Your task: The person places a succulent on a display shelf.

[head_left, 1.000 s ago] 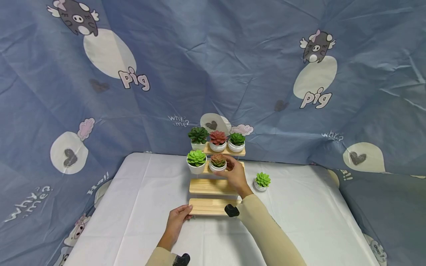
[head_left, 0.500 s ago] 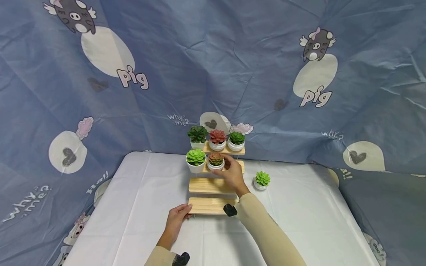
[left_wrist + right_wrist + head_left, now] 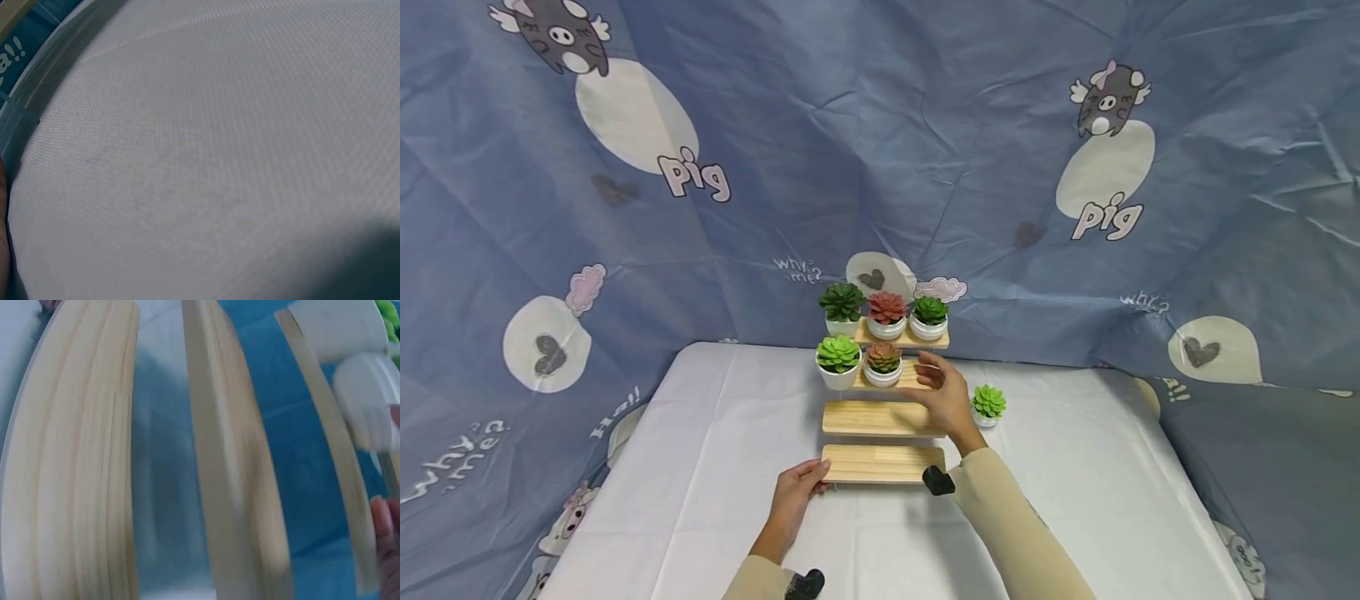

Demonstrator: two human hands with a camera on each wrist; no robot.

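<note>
A tiered wooden display stand point(image 3: 883, 464) rises in steps at the middle of the head view. My left hand point(image 3: 795, 498) grips the left end of its lowest step, thumb on top. On the second step from the top sit a light-green potted succulent point(image 3: 838, 360) and, to its right, a brown potted succulent point(image 3: 883, 364). My right hand point(image 3: 950, 400) is just right of the brown one, fingers spread and apart from its pot, nothing held. In the right wrist view, fingertips point(image 3: 382, 519) show by the step, beside the white pots point(image 3: 365, 400).
The top step carries a dark-green succulent point(image 3: 842, 308), a red one point(image 3: 887, 312) and another green one point(image 3: 929, 317). A bright-green potted succulent point(image 3: 988, 405) stands on the white tablecloth point(image 3: 1075, 467), right of the stand. Behind hangs a blue printed cloth point(image 3: 880, 167).
The right hand has let go of the brown succulent's pot and drawn back to the right. The brown succulent stays on its step, set slightly further left. The left hand keeps its grip.
</note>
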